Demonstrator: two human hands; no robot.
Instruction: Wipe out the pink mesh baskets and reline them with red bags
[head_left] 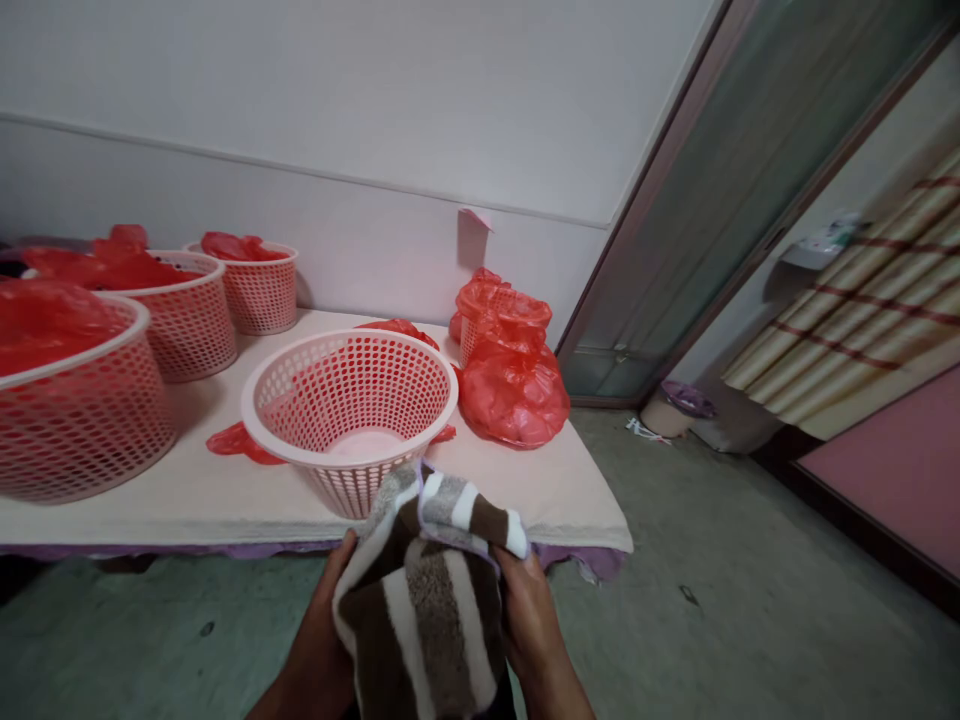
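A striped fleecy cloth [435, 610] in brown, grey and white with a pale purple edging hangs in front of me, partly folded over at the top. My left hand [330, 620] grips its left side, the fingertips mostly hidden behind the fabric. On the other side my right hand [531, 605] holds the cloth's right edge, thumb on top. Just beyond the cloth stands a pink perforated plastic basket [349, 455], upright on the white-covered table [540, 500], nothing inside it. The cloth's upper end overlaps the basket's near wall in view.
Several pink baskets with red plastic bags stand at the left, the closest basket [82, 420] near the table's front edge. Knotted red bags [514, 390] sit at the table's right end. A waste bin [667, 412] stands on the floor by the sliding door, beside a checked curtain [862, 300].
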